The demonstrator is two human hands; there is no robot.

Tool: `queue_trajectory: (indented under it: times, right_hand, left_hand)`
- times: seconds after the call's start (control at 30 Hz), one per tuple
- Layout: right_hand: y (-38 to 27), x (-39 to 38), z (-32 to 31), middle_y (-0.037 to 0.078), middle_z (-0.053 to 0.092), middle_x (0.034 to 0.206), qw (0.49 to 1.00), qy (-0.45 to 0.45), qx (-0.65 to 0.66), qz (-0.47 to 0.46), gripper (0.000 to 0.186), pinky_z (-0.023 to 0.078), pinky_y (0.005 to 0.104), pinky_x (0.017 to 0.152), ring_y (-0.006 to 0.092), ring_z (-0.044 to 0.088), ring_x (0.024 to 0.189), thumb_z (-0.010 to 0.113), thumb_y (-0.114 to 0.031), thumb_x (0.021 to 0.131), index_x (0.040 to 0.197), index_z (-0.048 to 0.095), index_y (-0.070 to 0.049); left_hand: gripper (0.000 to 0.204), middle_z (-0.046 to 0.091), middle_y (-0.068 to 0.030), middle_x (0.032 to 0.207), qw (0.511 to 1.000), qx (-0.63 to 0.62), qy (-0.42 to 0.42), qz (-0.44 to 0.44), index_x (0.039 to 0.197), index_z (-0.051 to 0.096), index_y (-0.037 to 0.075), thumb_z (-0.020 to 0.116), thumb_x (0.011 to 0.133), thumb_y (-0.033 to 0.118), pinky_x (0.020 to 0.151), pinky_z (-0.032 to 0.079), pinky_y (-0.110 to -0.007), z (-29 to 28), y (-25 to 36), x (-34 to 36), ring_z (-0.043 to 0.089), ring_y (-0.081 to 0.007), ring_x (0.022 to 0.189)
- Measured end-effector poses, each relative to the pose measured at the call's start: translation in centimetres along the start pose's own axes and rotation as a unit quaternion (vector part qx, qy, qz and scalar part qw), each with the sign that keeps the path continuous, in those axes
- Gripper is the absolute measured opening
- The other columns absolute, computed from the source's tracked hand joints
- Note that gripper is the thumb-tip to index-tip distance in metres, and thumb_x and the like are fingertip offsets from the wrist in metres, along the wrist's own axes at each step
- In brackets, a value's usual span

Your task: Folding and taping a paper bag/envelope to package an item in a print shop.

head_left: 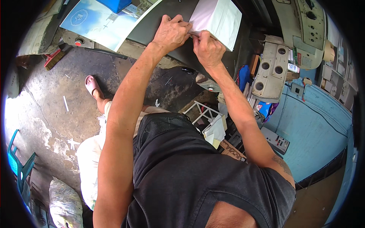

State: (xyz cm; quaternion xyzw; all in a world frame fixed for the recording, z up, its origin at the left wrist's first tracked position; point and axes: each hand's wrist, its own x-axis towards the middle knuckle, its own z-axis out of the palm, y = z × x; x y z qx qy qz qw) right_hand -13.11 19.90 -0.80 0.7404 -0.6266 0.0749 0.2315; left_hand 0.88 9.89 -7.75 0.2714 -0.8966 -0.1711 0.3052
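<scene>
A thick white block (218,19), which looks like a stack of paper, lies on the dark machine table (146,28) at the top of the head view. Both my arms reach up to its near edge. At its near left corner my left hand (172,33) is closed, with the fingertips pressed against the edge. My right hand (210,50) is closed just beside it, thumb and fingers pinching the same near edge. The two hands almost touch. My fingers partly cover the spot they grip.
Left of the block lies a large printed blue-and-white sheet (91,22) under a blue object (114,4). A red button (78,42) sits below it. Grey machine panels (270,70) and a light-blue cabinet (315,129) stand right. On the floor are a brush (53,59) and a stuffed sack (65,203).
</scene>
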Motion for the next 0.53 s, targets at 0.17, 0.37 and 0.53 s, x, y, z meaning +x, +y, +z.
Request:
queue_trajectory:
  times: [0.17, 0.37, 0.53]
  right_hand:
    - [0.0, -0.1, 0.3, 0.005, 0.062, 0.058, 1.000, 0.006, -0.018, 0.003, 0.030, 0.051, 0.0352, 0.052, 0.0231, 0.067, 0.053, 0.082, -0.018, 0.080, 0.087, 0.054, -0.011]
    - [0.2, -0.6, 0.3, 0.005, 0.063, 0.060, 0.999, 0.017, -0.042, 0.011, 0.029, 0.051, 0.0355, 0.053, 0.0231, 0.068, 0.054, 0.083, -0.019, 0.079, 0.086, 0.056, -0.011]
    - [0.3, -0.4, 0.5, 0.006, 0.067, 0.062, 0.999, 0.025, -0.043, 0.008, 0.035, 0.052, 0.0352, 0.052, 0.0262, 0.068, 0.053, 0.089, -0.022, 0.075, 0.090, 0.059, -0.011]
  left_hand:
    - [0.036, 0.074, 0.0088, 0.105, 0.999, 0.041, 0.009, 0.009, 0.121, 0.073, 0.015, 0.076, 0.089, 0.030, 0.087, 0.042, -0.042, 0.0, 0.0, -0.1, 0.060, -0.0136, 0.110]
    - [0.072, 0.062, 0.0050, 0.139, 1.000, -0.018, 0.000, -0.016, 0.151, 0.051, 0.026, 0.080, 0.085, 0.024, 0.090, 0.044, -0.044, -0.8, 0.6, 0.8, 0.060, -0.0167, 0.116]
    - [0.093, 0.042, -0.0047, 0.161, 0.987, -0.016, 0.028, 0.160, 0.164, 0.028, 0.030, 0.077, 0.087, 0.023, 0.099, 0.044, -0.051, -0.2, -1.6, 3.4, 0.056, -0.0171, 0.127]
